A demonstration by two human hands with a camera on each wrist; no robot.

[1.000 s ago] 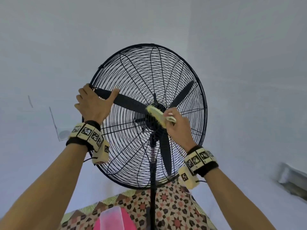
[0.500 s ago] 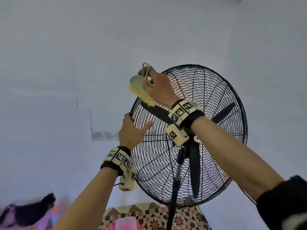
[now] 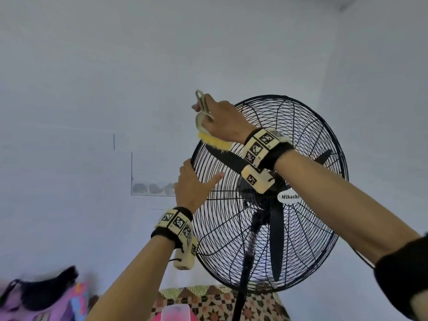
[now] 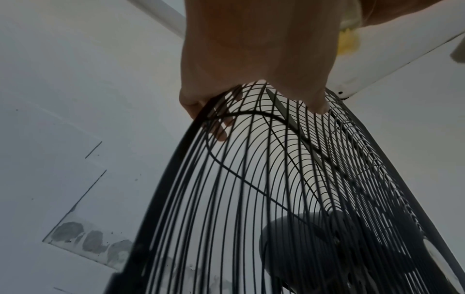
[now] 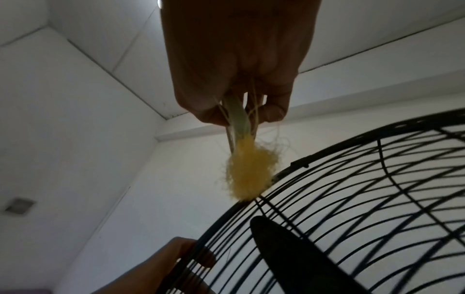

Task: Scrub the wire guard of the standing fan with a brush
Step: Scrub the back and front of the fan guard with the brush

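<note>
Guard point(image 3: 301, 228) wires on the fan stand upright on the pole point(image 3: 243, 286), in front of a pale wall, with its rim at about head height. Scrubbing is under way at the upper left of the rim. The right hand point(image 3: 222, 121) has its fingers curled round the brush point(image 3: 203, 117) handle, and the yellow bristles point(image 5: 247, 175) touch the rim wire where the spokes meet it. The left hand point(image 3: 192, 186) steadies the guard just below: its fingers hook over the rim from behind while the thumb lies spread across the front wires.

Next, I judge, the brush should travel along the rim and then down the spokes, with light pressure so the bristles get between the wires without snagging. The bracing hand will need to shift once the brush nears it, since the two are close on the same arc.

Room is open above and to the left, where only bare wall and ceiling show. The right forearm crosses the front of the guard, so strokes toward the hub point(image 3: 289, 196) are cramped. A blade point(image 5: 289, 248) sits just behind the wires, and long bristles could catch on it. Below, a patterned cloth point(image 3: 208, 302) and a pink container point(image 3: 176, 313) stand near the pole.
</note>
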